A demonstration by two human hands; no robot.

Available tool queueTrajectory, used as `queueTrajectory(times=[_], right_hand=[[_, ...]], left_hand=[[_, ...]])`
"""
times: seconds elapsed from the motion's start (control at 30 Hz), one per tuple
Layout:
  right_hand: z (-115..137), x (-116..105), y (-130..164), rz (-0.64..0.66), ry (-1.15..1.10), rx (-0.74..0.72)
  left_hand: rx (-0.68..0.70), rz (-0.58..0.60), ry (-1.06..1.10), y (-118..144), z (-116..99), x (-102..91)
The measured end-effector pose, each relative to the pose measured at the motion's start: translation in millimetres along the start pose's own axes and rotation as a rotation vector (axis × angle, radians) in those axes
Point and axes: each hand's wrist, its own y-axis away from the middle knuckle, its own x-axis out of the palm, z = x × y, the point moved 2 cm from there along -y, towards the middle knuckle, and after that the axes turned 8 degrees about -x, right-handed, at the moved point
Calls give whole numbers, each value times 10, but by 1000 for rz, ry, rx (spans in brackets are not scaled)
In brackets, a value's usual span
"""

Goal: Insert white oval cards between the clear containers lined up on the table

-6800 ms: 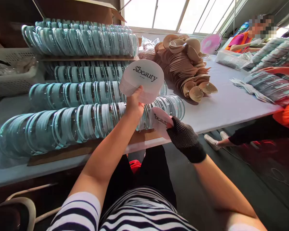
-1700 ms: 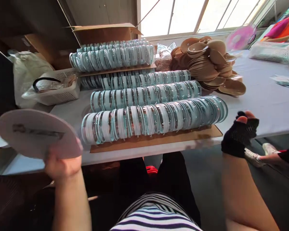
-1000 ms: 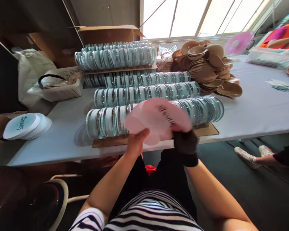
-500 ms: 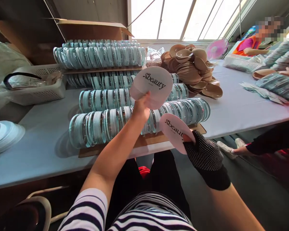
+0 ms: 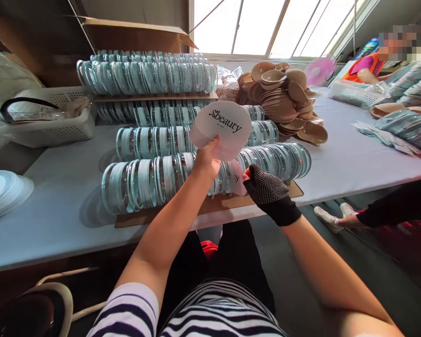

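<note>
Containers first, as I log them from my remote seat: one white basket [image 5: 75,131], perforated, at the back left of the desk [image 5: 63,187], holding a black curved strip and things in clear plastic that I cannot name; a second white basket [image 5: 356,96] at the far right, with crumpled clear film in it; one open cardboard box [image 5: 136,36] behind the rows, its inside out of my sight. Next, the cards: one stack of cards [image 5: 228,119], white, rounded, edges slightly fanned, the top one printed "Sbeauty" in black script above a tiny line I cannot read; one single card [image 5: 236,180], pinkish, lower and to the right. The stack is raised over the front rows of clear hoops [image 5: 143,185], gripped by the bare left hand [image 5: 207,159], thumb on the print. The right hand [image 5: 266,189], in a black dotted glove with bare fingertips, pinches the single card by its right edge. Hard to make out: most of the single card's lettering, only its end showing; the middle of the hoops, covered by the left arm; a pile of white discs [image 5: 9,194], cut off at the left edge.
</note>
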Motion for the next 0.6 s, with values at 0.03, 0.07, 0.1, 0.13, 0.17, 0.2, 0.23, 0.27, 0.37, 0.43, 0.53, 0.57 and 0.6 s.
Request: queueTrajectory(times=[0.03, 0.07, 0.1, 0.13, 0.17, 0.2, 0.23, 0.27, 0.37, 0.43, 0.53, 0.57, 0.6], right_hand=[[-26, 11, 5, -28, -12, 10], [-43, 33, -6, -47, -35, 14], [-47, 66, -28, -48, -63, 10], [-38, 106, -57, -36, -85, 0], [-18, 149, -84, -15, -92, -9], [10, 188, -104, 8, -80, -17], [42, 221, -114, 30, -50, -20], [73, 244, -110, 48, -9, -17], [129, 266, -48, 81, 88, -6], [117, 270, -7, 84, -30, 14], [51, 322, 22, 139, -539, 53], [32, 345, 28, 178, -741, 49], [17, 363, 35, 221, -926, 34]], left_hand=[[-1, -6, 5, 8, 0, 1], [-3, -13, 10, 15, 0, 2], [-6, -15, 13, 22, 1, 3], [-8, -16, 16, 28, 1, 3], [-9, -19, 18, 32, 2, 3], [-10, -21, 20, 34, 4, 2], [-13, -24, 20, 34, 6, 1], [-16, -29, 21, 33, 8, -1], [-16, -33, 24, 30, 8, 4], [-9, -41, 26, 37, 6, 11], [-6, -64, 20, 61, 9, 14], [-1, -63, 11, 69, 13, 12], [10, -56, 0, 74, 17, 8]])
